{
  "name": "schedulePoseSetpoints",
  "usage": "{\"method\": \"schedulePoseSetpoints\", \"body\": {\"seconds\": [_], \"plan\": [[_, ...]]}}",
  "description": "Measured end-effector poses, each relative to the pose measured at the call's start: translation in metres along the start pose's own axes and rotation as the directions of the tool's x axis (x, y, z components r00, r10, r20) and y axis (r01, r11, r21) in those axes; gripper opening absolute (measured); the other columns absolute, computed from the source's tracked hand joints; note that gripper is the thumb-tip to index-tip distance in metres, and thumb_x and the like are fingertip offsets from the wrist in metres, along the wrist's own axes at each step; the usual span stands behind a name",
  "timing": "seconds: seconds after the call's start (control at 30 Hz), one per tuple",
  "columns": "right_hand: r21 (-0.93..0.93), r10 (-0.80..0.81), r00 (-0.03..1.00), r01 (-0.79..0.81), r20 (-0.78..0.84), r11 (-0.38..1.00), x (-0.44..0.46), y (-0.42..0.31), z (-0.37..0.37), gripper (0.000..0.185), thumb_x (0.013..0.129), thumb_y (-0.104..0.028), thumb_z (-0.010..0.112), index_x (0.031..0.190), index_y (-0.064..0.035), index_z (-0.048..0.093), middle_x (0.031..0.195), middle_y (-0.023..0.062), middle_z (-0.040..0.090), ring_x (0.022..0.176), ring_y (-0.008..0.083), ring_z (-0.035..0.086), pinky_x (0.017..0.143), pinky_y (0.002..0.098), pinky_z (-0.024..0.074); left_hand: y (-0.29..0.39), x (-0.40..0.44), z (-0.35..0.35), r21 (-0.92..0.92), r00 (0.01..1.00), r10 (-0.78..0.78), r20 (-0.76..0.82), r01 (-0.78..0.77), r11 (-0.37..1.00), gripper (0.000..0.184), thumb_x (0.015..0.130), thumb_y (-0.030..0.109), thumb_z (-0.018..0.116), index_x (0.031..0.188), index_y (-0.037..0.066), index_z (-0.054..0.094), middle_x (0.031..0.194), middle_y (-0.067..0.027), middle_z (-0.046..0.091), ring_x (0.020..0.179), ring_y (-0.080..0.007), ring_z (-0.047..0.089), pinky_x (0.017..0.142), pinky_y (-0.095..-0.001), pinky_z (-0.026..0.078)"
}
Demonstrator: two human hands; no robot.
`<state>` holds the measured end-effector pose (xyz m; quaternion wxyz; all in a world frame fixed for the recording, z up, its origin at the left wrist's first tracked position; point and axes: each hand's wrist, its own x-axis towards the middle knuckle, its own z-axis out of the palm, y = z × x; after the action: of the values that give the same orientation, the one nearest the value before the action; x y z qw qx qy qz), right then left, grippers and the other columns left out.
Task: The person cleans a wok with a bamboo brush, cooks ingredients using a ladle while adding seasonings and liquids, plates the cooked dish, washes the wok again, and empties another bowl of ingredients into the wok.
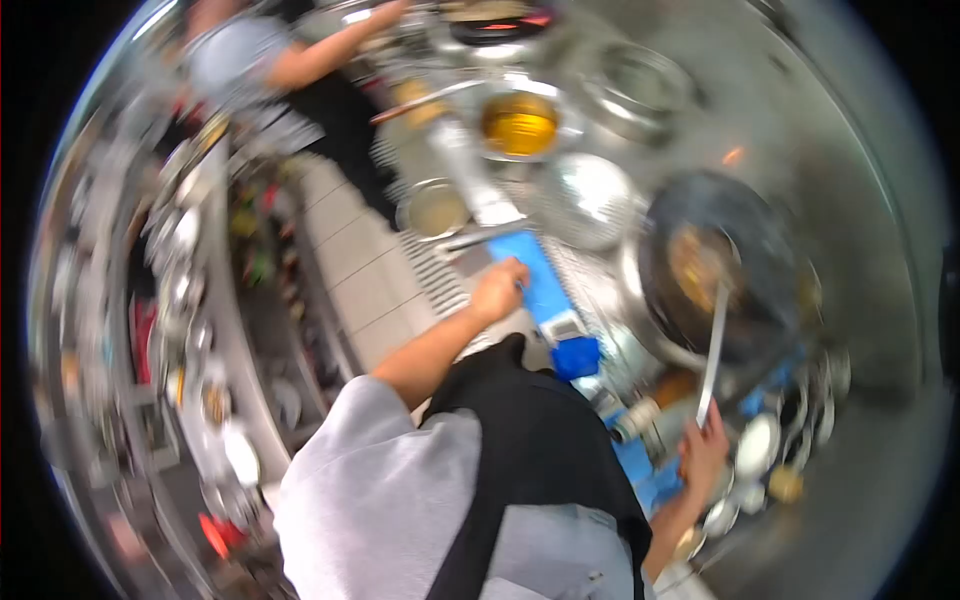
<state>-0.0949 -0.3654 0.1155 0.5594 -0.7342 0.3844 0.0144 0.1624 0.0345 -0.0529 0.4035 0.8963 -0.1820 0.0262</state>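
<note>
My right hand (705, 450) is closed around the handle of a long metal ladle (714, 350). The ladle's far end reaches into a large dark wok (680, 320), where brownish food (690, 262) lies at the bottom; steam or blur softens that area. My left hand (500, 290) is closed at the counter's front edge, beside a blue cloth (530, 270). Whether its fingers grip something is hidden. Beyond the cloth, a shiny perforated round strainer (590, 200) lies to the left of the wok.
A pot with yellow-orange liquid (520, 124) stands farther along the range, near a metal pot (435, 210) and a lidded pan (640, 90). Several seasoning bowls (758, 445) sit right of my right hand. Another person (250, 65) works at the upper left. A stocked counter (225, 330) runs behind.
</note>
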Motion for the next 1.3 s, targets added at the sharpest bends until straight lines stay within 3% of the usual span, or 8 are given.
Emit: {"method": "schedulePoseSetpoints", "body": {"seconds": [0.17, 0.37, 0.53, 0.87, 1.07, 1.17, 1.23, 1.3], "plan": [[-0.052, -0.138, 0.987, 0.134, -0.088, 0.99, 0.052, 0.024, -0.014, 0.072, 0.093, 0.001, 0.063, 0.161, -0.0115, 0.041, 0.071, 0.001, 0.053, 0.05, 0.0087, 0.048, 0.041, 0.0267, 0.0353, -0.065, -0.164, -0.069, 0.222, 0.871, -0.481, 0.104, 0.451, 0.865, 0.025, 0.076, -0.001, 0.063, 0.099, 0.005, 0.072, 0.109, -0.0171, 0.072, 0.113, -0.0388, 0.064, 0.097, -0.0469, 0.052], [-0.247, -0.264, 0.964, 0.26, 0.015, 0.934, 0.084, 0.021, -0.017, 0.071, 0.095, 0.0, 0.06, 0.162, -0.0118, 0.041, 0.068, 0.0024, 0.051, 0.047, 0.0095, 0.043, 0.042, 0.0298, 0.0335, -0.101, -0.355, -0.131, -0.144, 0.439, -0.846, -0.303, 0.856, 0.496, 0.021, 0.085, 0.021, 0.07, 0.097, 0.005, 0.076, 0.096, -0.0158, 0.077, 0.094, -0.0317, 0.074, 0.085, -0.0412, 0.058], [-0.269, -0.394, 0.908, 0.418, 0.141, 0.868, 0.051, 0.036, -0.018, 0.072, 0.095, 0.003, 0.058, 0.162, -0.014, 0.04, 0.07, 0.0024, 0.053, 0.049, 0.0092, 0.044, 0.038, 0.0287, 0.0318, -0.168, -0.459, -0.243, -0.76, -0.09, -0.842, -0.532, 0.489, 0.428, 0.025, 0.089, 0.029, 0.078, 0.088, 0.004, 0.076, 0.08, -0.0051, 0.073, 0.069, -0.0148, 0.066, 0.063, -0.0324, 0.052], [-0.174, -0.257, 0.943, 0.222, -0.212, 0.959, 0.047, 0.046, 0.023, 0.067, 0.091, -0.002, 0.062, 0.156, -0.0097, 0.047, 0.078, 0.005, 0.06, 0.048, 0.0109, 0.048, 0.04, 0.0273, 0.0376, -0.273, -0.59, -0.445, -0.865, -0.633, -0.653, -0.415, 0.053, 0.499, 0.047, 0.093, 0.043, 0.072, 0.092, -0.002, 0.061, 0.084, -0.014, 0.064, 0.071, -0.0251, 0.067, 0.053, -0.0339, 0.056], [0.075, -0.117, 0.967, 0.137, -0.226, 0.988, -0.025, -0.015, 0.113, 0.063, 0.091, 0.001, 0.066, 0.152, -0.0068, 0.054, 0.077, -0.0003, 0.063, 0.051, 0.0065, 0.048, 0.043, 0.0243, 0.0387, -0.359, -0.674, -0.456, -0.834, -0.418, -0.76, -0.497, -0.012, 0.551, 0.046, 0.104, 0.021, 0.054, 0.138, -0.01, 0.05, 0.122, -0.027, 0.069, 0.115, -0.0394, 0.07, 0.095, -0.0475, 0.063], [-0.018, -0.172, 0.971, 0.172, -0.168, 0.985, -0.04, -0.032, 0.096, 0.064, 0.089, -0.002, 0.074, 0.15, -0.0007, 0.053, 0.074, -0.0008, 0.062, 0.054, 0.0079, 0.053, 0.047, 0.0264, 0.0399, -0.324, -0.674, -0.474, 0.056, 0.246, -0.437, -0.865, 0.913, 0.404, 0.06, 0.094, 0.033, 0.074, 0.139, -0.003, 0.058, 0.127, -0.0256, 0.069, 0.111, -0.0382, 0.071, 0.098, -0.0467, 0.057], [0.06, -0.199, 0.954, 0.217, -0.223, 0.974, -0.018, -0.018, 0.091, 0.066, 0.089, -0.006, 0.074, 0.152, -0.0026, 0.053, 0.075, 0.0022, 0.064, 0.051, 0.0105, 0.054, 0.047, 0.0283, 0.0409, -0.298, -0.681, -0.483, 0.433, 0.56, -0.266, -0.784, 0.801, 0.413, 0.066, 0.094, 0.033, 0.077, 0.139, -0.009, 0.057, 0.14, -0.0264, 0.062, 0.126, -0.0401, 0.062, 0.11, -0.0461, 0.047], [-0.084, -0.22, 0.908, 0.203, -0.356, 0.975, 0.008, -0.017, 0.093, 0.07, 0.087, -0.009, 0.071, 0.153, -0.004, 0.051, 0.073, 0.0054, 0.067, 0.051, 0.0133, 0.059, 0.05, 0.0314, 0.0468, -0.261, -0.664, -0.476, 0.429, 0.581, -0.35, -0.735, 0.798, 0.424, 0.051, 0.097, 0.026, 0.07, 0.135, -0.008, 0.061, 0.134, -0.0204, 0.066, 0.113, -0.0323, 0.066, 0.1, -0.0396, 0.052]]}}
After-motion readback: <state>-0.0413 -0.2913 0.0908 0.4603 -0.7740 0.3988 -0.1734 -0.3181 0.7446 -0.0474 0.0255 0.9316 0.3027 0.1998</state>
